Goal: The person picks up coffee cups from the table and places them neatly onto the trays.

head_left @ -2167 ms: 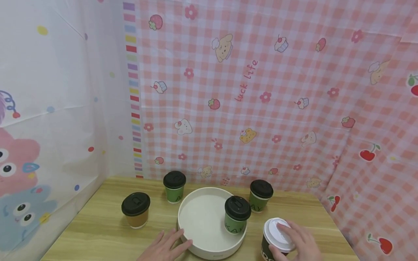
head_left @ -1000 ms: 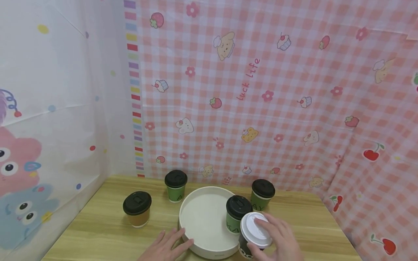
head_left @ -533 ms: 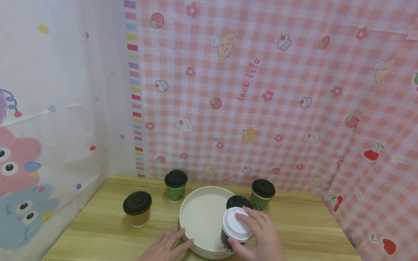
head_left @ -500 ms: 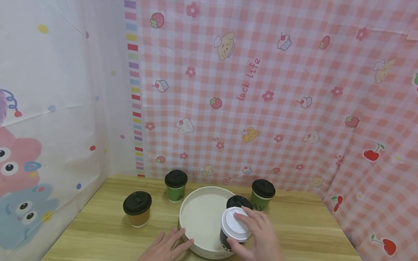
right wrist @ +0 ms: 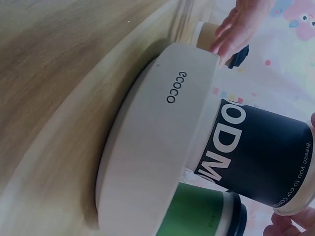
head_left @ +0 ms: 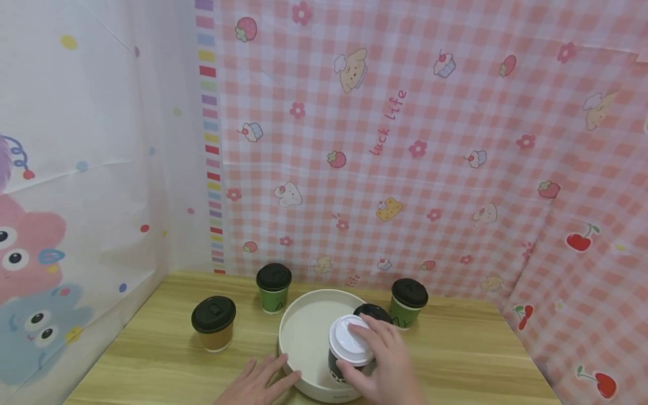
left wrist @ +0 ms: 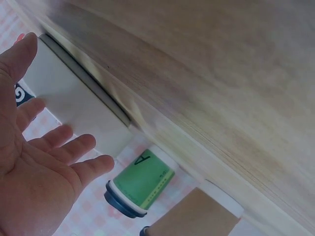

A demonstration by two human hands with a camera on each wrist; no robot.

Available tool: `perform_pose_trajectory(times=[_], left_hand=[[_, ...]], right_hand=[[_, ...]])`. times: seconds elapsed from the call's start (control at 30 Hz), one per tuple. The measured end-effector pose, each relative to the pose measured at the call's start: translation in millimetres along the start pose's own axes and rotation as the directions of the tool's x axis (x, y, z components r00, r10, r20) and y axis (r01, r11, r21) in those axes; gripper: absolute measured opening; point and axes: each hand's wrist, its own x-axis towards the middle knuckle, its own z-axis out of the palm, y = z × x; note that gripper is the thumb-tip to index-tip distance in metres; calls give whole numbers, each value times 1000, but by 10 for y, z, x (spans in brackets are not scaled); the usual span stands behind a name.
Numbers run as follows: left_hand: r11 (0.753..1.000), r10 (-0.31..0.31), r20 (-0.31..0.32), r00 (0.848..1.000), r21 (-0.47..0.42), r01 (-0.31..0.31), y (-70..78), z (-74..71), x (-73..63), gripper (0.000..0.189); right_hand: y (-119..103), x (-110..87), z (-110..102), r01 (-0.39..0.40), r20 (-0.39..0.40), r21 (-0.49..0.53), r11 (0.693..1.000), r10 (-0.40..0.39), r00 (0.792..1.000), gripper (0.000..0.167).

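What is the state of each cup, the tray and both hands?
Tray: open side up.
Black cup: lidded, held over the tray.
Green cup in the tray: lidded, partly hidden.
Back left green cup: lidded, upright.
Back right green cup: lidded, upright.
Brown cup: lidded, upright.
Left hand: touching the tray.
Right hand: gripping the black cup.

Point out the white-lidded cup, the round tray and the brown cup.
White-lidded cup (right wrist: 263, 152): right wrist view, on its dark printed side.
Round tray (head_left: 310, 340): head view, on the bare inside floor.
Brown cup (head_left: 214, 317): head view, on its black lid.
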Motion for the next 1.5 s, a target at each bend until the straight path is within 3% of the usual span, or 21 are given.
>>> perform_pose_trajectory(times=[0.63,1.07,1.3,1.5], left_hand=[[1000,6,-21,1000,1,-6,-39,67,-6,78],[1000,-20,-3,1000,6,20,3,45,-13,78],[1000,-13,-5,1000,0,13,-13,63,-13,78],[1000,-14,-12,1000,7,14,-24,88,-12,78]], right_hand=[[2,-139,199,-21,88,-138,990,33,996,56],[-65,-194,249,-22,97,-243,970,47,994,66],[-93,-211,260,-63,126,-264,963,100,987,67],[-86,-225,277,-36,101,-268,963,65,993,68]])
